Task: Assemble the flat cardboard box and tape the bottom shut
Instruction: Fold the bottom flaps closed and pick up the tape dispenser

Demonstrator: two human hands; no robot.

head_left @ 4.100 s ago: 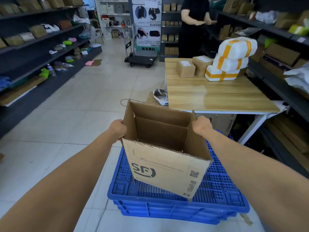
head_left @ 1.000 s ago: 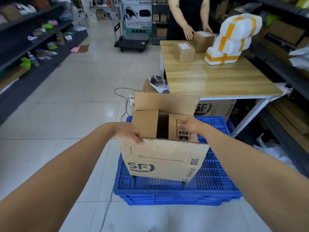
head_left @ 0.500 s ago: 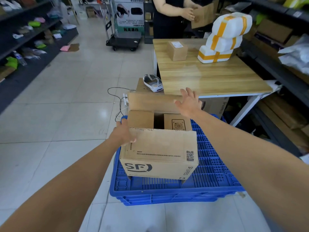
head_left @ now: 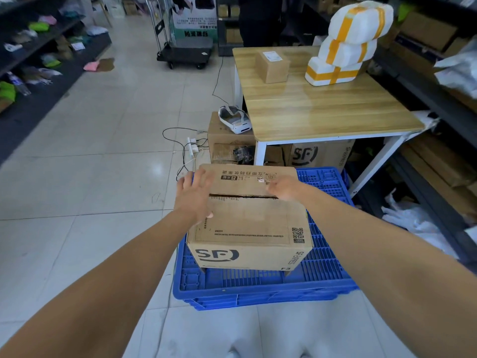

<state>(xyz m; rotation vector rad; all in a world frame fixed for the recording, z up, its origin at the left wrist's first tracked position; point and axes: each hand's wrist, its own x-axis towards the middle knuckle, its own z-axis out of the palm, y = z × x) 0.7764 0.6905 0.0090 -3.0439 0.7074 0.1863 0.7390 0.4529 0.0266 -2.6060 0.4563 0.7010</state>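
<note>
Since 0.5 s ago: far flap [head_left: 247, 178] folded down to meet near flap [head_left: 247, 220]; both hands moved onto the top. Left hand [head_left: 195, 196]: fingers spread, palm flat across the seam at the left end. Right hand [head_left: 282, 188]: rests on far flap beside the seam, fingers bent; pressing or pinching, cannot tell. Cardboard box [head_left: 247, 251] under both hands, standing on blue crate [head_left: 325, 270]; narrow gap shows between flaps. Table [head_left: 322, 112] beyond right hand, apart from box.
</note>
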